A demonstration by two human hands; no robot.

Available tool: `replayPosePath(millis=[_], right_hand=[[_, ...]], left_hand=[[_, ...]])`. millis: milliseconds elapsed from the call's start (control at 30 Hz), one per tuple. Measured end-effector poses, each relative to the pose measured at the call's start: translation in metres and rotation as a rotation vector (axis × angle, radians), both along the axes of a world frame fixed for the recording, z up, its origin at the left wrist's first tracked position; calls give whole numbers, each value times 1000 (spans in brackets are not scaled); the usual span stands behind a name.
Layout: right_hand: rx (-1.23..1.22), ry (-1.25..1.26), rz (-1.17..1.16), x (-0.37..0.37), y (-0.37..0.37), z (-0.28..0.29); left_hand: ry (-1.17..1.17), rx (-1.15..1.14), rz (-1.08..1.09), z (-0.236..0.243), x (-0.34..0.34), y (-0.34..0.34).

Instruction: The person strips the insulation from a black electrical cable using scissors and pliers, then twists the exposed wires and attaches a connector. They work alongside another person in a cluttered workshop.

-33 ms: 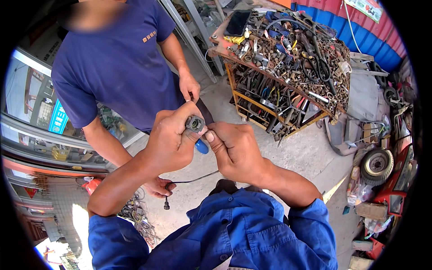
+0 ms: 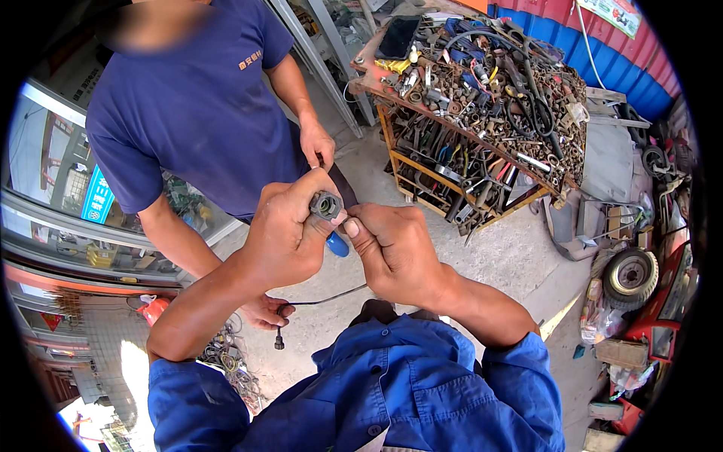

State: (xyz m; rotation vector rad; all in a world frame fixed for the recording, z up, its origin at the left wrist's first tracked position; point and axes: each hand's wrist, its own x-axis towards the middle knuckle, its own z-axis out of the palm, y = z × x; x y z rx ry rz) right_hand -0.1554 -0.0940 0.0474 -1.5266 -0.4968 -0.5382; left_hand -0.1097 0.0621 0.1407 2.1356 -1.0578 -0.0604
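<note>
L grip holds dk connector nr R grip

Left hand, centre of frame, gripped a dark connector, open end toward camera. Right hand, just right of it, had its fingers pinched together; contents hidden. Below centre, thin black cable ran left to a co-worker's hand, black plug hanging under. Upper right: tabletop heaped with metal parts, phone at its corner.
</note>
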Motion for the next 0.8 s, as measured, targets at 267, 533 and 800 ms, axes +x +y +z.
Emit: replayPosePath(millis=[267,533,800], right_hand=[[590,794,855,5,-27,11],[404,640,690,10,-34,16],[679,813,894,11,-44,23]], left_hand=[[181,-120,13,-11,4,2],[213,-165,70,0,5,-2],[196,-107,57,9,12,-2]])
